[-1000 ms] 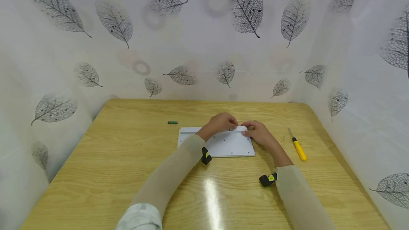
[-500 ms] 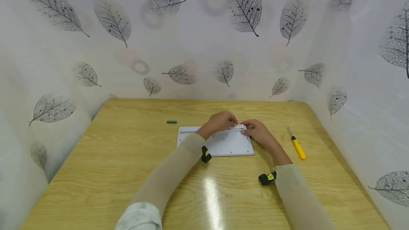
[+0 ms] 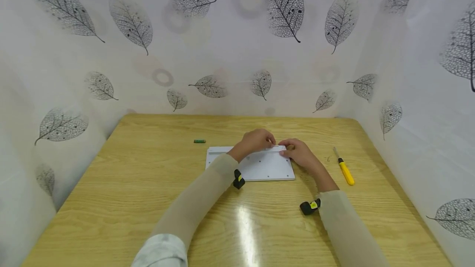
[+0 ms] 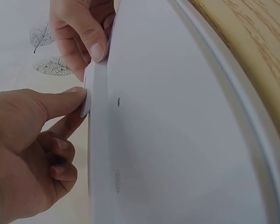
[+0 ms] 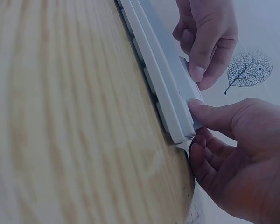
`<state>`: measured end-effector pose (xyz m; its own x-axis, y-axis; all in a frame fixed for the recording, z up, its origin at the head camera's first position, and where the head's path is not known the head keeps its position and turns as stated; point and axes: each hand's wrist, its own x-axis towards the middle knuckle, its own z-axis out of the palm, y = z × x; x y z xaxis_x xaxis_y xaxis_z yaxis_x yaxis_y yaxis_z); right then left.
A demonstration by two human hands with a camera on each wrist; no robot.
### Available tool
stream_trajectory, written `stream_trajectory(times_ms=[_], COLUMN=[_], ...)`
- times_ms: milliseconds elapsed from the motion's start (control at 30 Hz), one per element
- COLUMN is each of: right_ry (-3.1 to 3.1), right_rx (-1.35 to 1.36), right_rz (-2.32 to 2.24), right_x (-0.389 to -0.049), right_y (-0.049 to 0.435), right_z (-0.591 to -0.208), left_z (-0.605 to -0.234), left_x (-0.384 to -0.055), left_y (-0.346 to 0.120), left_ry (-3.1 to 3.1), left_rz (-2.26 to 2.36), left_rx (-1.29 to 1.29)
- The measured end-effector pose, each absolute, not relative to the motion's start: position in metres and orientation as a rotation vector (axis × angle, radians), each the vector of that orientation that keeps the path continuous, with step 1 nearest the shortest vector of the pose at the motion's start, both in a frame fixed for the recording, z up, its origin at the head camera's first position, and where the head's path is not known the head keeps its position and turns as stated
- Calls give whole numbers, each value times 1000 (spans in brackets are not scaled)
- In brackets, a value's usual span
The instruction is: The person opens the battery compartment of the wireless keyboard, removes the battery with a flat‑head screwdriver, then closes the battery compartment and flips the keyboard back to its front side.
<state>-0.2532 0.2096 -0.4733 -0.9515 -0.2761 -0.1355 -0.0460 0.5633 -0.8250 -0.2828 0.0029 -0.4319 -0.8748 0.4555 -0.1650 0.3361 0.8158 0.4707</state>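
Observation:
A white keyboard (image 3: 261,167) lies face down on the table, its keys (image 5: 155,80) showing below the edge in the right wrist view. Along its far edge runs a raised ridge, with a thin white cover strip (image 4: 87,100) at the right end. My left hand (image 3: 258,140) pinches this strip between thumb and forefinger, the other fingers curled. On the far right corner, my right hand (image 3: 301,153) grips the ridge, thumb on top and fingers behind. The strip's underside is hidden.
A green battery (image 3: 199,141) lies beyond the keyboard to the left. At the right is a screwdriver (image 3: 346,172) with a yellow handle, its tip pointing away. Leaf-printed curtains (image 3: 230,52) stand behind the wooden table (image 3: 111,201) and at both sides.
Half a second ago a dark slit showed beside the strip at the ridge; now it is mostly covered. Both hands stay at nearly the same place on the keyboard.

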Motion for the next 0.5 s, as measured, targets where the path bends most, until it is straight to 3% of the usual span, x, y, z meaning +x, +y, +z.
stream_trajectory(times_ms=[500], right_ry=[2596], right_rx=[-277], right_rz=[-1297], right_x=[-256], right_y=[210], right_z=[-477], left_z=[-441], left_x=[-282], left_y=[2], left_ry=[2690], left_rz=[772], left_rx=[571])
